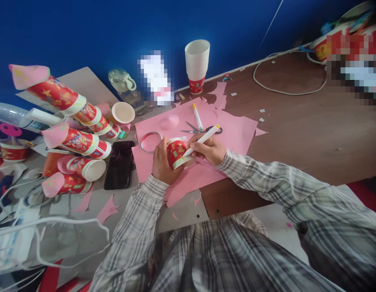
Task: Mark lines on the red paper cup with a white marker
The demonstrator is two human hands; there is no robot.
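Note:
My left hand (164, 164) is closed around a red patterned paper cup (176, 152), tilted on its side over a large pink paper sheet (236, 129). In my right hand (210, 149) is a white marker (206, 138) with a yellow end, its tip at the cup's lower edge. Just beyond my hands lie scissors (194, 129), partly covered by the marker. A second marker (197, 117), white with yellow and green ends, rests on the sheet. Near it sit a small pink paper cone (169, 121) and a roll of tape (150, 142).
A stack of paper cups (196, 67) stands by the blue wall. At left are several cup rockets with pink cones (30, 76), a black phone (118, 165), an open cup (123, 112) and a clear bottle (124, 85). White cables (69, 221) run at lower left; pink scraps (107, 209) lie about.

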